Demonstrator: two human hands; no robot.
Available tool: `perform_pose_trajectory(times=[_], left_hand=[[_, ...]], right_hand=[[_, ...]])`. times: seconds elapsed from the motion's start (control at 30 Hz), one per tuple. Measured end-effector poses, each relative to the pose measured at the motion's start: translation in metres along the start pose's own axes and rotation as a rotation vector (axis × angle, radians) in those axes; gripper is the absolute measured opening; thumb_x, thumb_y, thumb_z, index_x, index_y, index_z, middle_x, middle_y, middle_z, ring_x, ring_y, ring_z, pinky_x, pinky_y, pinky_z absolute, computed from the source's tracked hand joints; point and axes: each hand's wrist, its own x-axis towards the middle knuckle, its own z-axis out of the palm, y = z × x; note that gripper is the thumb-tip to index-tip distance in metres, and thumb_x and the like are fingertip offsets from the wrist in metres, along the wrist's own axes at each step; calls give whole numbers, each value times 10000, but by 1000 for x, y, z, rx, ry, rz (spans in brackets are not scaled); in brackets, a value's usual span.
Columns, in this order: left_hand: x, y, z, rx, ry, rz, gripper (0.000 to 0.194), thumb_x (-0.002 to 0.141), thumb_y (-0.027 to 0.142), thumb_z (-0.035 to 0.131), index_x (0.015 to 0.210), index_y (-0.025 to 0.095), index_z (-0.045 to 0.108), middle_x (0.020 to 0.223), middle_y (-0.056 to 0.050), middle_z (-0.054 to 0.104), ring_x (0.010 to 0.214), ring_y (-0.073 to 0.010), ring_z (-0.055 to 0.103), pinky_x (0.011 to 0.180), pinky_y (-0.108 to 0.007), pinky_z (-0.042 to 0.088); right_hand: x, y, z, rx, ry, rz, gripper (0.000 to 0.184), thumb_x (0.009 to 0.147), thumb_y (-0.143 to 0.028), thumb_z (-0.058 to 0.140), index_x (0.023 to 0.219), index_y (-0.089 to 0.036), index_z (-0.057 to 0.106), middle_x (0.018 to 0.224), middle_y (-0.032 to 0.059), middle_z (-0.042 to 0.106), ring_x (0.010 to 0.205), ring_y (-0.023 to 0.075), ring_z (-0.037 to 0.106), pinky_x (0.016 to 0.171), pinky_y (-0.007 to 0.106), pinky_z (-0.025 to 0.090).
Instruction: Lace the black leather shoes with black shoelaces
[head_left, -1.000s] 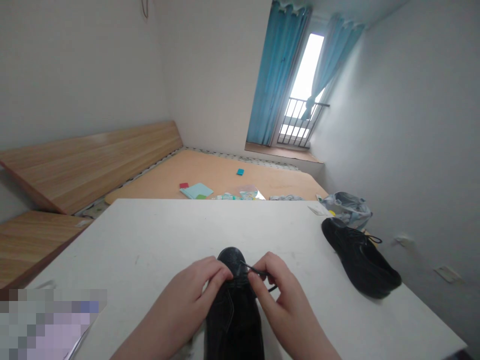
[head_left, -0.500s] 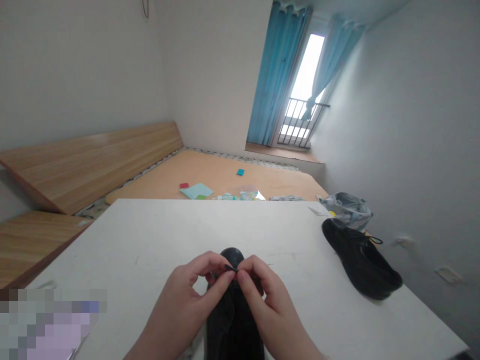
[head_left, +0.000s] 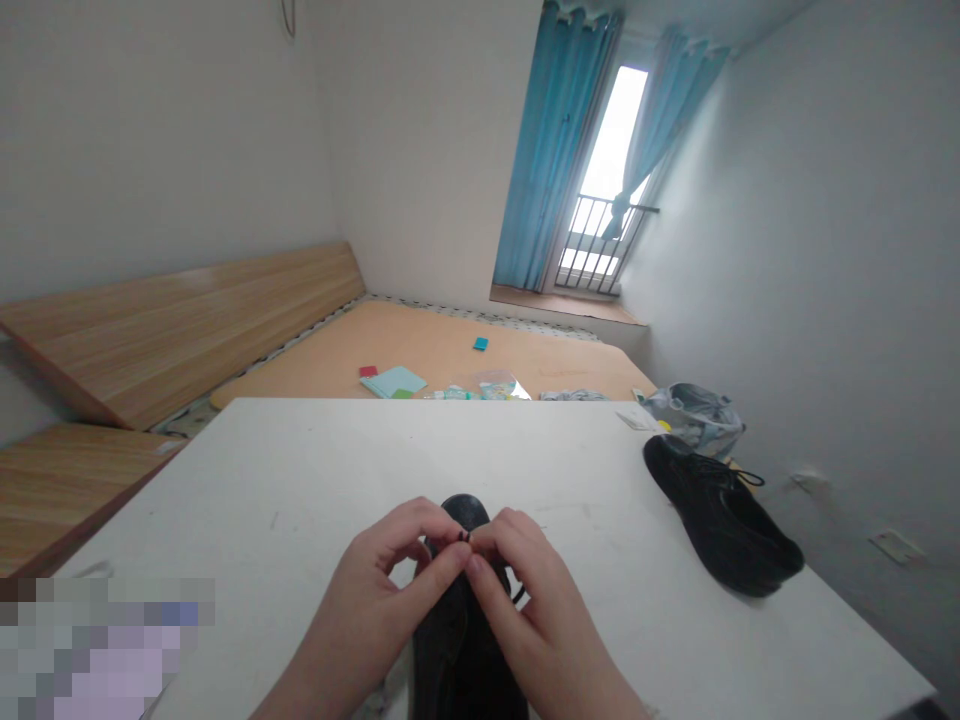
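Observation:
A black lace-up shoe (head_left: 435, 640) stands on the white table right in front of me, toe pointing away. Over its front part, my left hand (head_left: 390, 575) pinches a black shoelace (head_left: 463, 537) between thumb and forefinger. My right hand (head_left: 529, 585) meets it there, thumb and forefinger closed on the same lace, with the fingertips of both hands touching. A dark loop of lace shows beside the right hand's fingers. Most of the lacing is hidden behind my hands. The matching black shoe (head_left: 720, 520), its lace tied, lies at the table's right side.
The white table (head_left: 337, 450) fills the foreground. Behind it, a bed with an orange mat (head_left: 420, 330) carries a light-blue cloth (head_left: 394, 381) and small packets. A grey-white bag (head_left: 694, 415) sits past the right shoe. A blurred patch covers the lower left corner.
The fingertips have drawn closer together, and less of the lace shows between them. A lace loop now appears beside the right hand. The shoes have stayed in place.

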Motion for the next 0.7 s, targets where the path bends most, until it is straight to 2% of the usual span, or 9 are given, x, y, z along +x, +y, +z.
perform_pose_trajectory(times=[0.07,0.13,0.2,0.27,0.3,0.37,0.43,0.57,0.7], left_hand=[[-1,1,0,-7,16,38,108,791,257,619,710,211,673,798,-3,589,744,-143,582,679,-234,483],[-1,1,0,-14,11,44,126,818,274,593,744,221,680,881,-18,583,840,-159,589,787,-257,486],[-3,0,-1,-39,-61,3,196,869,297,508,912,242,691,1045,-43,609,1026,-196,581,935,-312,455],[-6,-3,0,-39,-204,-87,340,857,263,468,1161,267,621,1253,-52,586,1212,-230,508,1061,-382,375],[-7,-5,2,-8,-283,-138,448,820,238,495,1262,274,558,1341,-52,550,1272,-243,466,1100,-410,333],[-10,-10,7,104,-389,-193,639,731,197,579,1357,269,473,1436,-62,487,1324,-274,418,1133,-446,284],[-11,-15,13,225,-404,-167,660,699,210,644,1340,246,491,1430,-90,496,1312,-307,429,1117,-458,306],[-8,-21,22,337,-367,-108,436,759,295,640,1185,218,592,1259,-106,622,1154,-310,559,984,-418,431],[-6,-16,21,386,-367,-132,367,741,258,634,1107,235,613,1133,-68,666,1039,-272,607,927,-384,448]], right_hand=[[0,-2,-2,112,-75,8,194,962,-263,469,845,-213,615,986,56,590,968,192,537,848,315,423],[-1,-2,-7,320,-171,52,302,982,-349,447,765,-203,598,917,53,594,929,190,559,852,323,432],[-1,-3,-16,610,-215,132,379,980,-449,435,714,-202,544,691,2,533,695,157,560,731,307,459],[-2,-4,-27,828,-141,203,397,960,-518,450,714,-210,498,562,-60,395,492,109,424,562,259,417],[-3,-5,-32,851,-68,213,398,949,-534,464,717,-212,488,547,-75,347,456,95,353,500,234,366],[-4,-12,-40,704,51,182,409,946,-537,470,699,-213,484,546,-75,318,463,95,290,449,218,281],[-4,-21,-45,425,42,87,386,972,-487,443,705,-215,504,577,-42,416,519,116,383,477,229,307],[1,-31,-45,-184,-170,-98,229,986,-238,414,807,-224,555,822,34,638,709,166,576,593,258,391],[10,-18,-41,-820,-336,-9,156,869,-71,520,862,-189,620,719,82,688,629,224,610,520,289,312]])
